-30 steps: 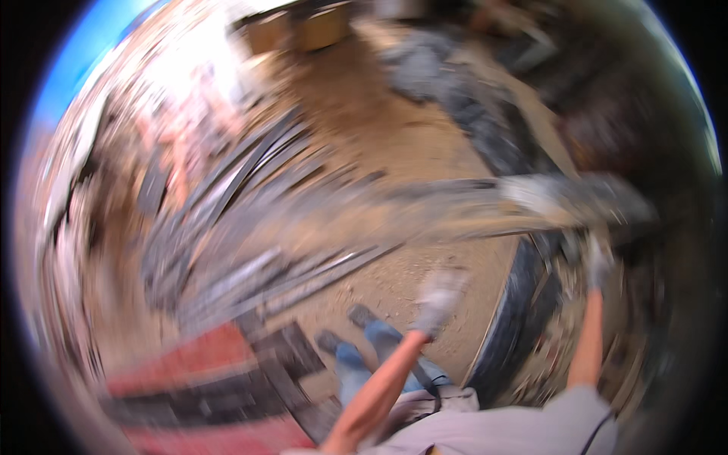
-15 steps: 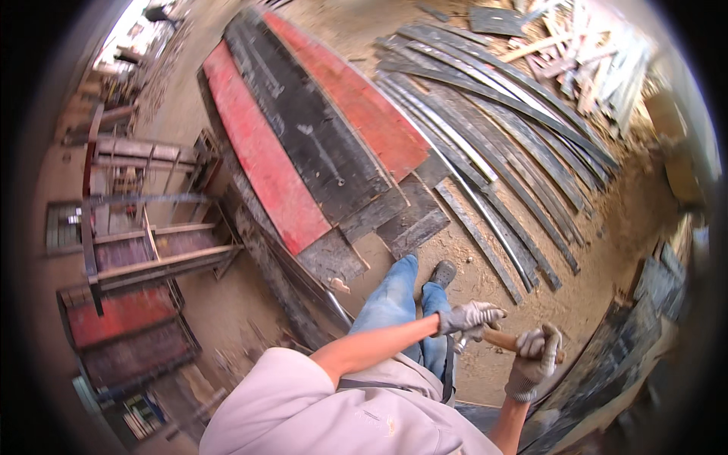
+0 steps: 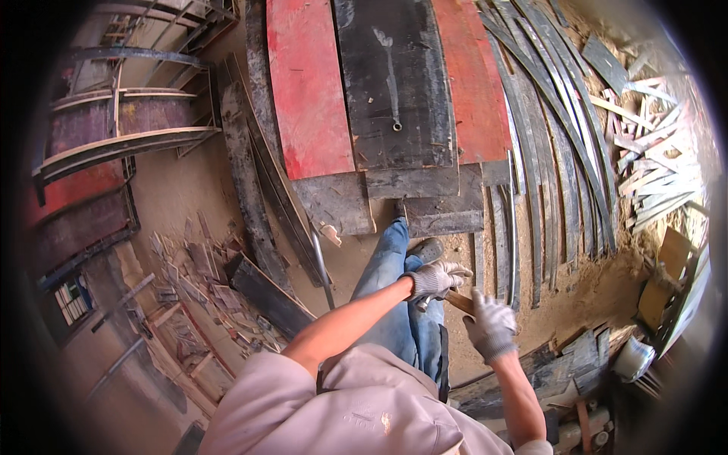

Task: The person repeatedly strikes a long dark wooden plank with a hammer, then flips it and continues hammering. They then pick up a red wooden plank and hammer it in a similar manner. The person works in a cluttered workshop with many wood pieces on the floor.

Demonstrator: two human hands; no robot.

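In front of my legs, both gloved hands meet at a hammer. Its wooden handle shows between them, and its metal head peeks out below my left hand. My left hand, in a grey-white knit glove, is closed around the head end, its fingers pointing right. My right hand, gloved alike, grips the other end of the handle. Whether a small item also sits in the left fingers cannot be made out. Ahead of my feet lies a stack of panels: a red one, a black one and an orange-red one.
Long dark strips lie right of the stack, with a pile of pale scrap wood beyond. On the left are wooden frames and scattered offcuts. A metal bar and dark planks lie near my left leg.
My view has turned, so the panel stack now points straight ahead. Both hands appear further left and the right hand has come lower, with the hammer still between them.
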